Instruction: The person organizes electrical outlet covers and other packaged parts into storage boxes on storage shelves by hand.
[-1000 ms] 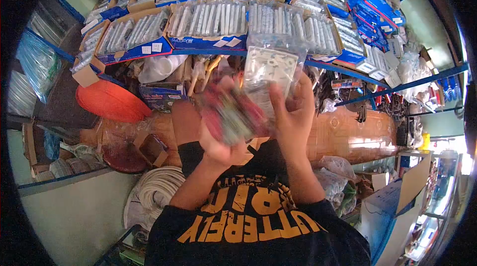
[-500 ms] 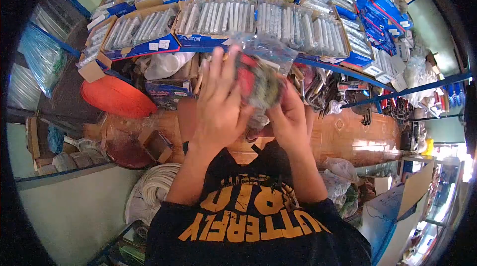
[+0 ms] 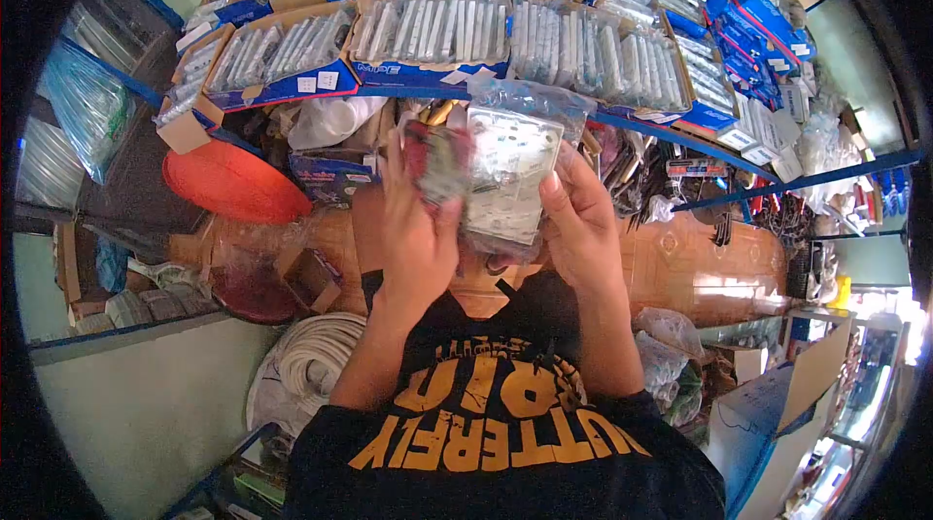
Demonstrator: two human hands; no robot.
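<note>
My left hand (image 3: 420, 243) is closed around a red and grey-green cloth-like bundle (image 3: 437, 165), smeared by motion. In my right hand (image 3: 583, 224) is a flat white plate in a clear plastic bag (image 3: 510, 175), gripped at its right edge with the thumb on its face. The bag's loose end spreads above the plate, toward the shelf. The bundle sits at the plate's left edge and overlaps it in this view. Both hands are in front of my chest, just below the shelf edge.
Ahead, blue cardboard boxes (image 3: 428, 76) packed with similar bagged plates line a shelf with a blue metal edge (image 3: 632, 126). A red-orange round lid-like piece (image 3: 233, 182) is at left. Coiled white hose (image 3: 316, 355) lies lower left; an open carton (image 3: 777, 413) stands lower right.
My left hand has drawn the bundle left off the bagged plate, uncovering its white face. My right hand has moved slightly right and still holds the bag. The view has shifted slightly.
</note>
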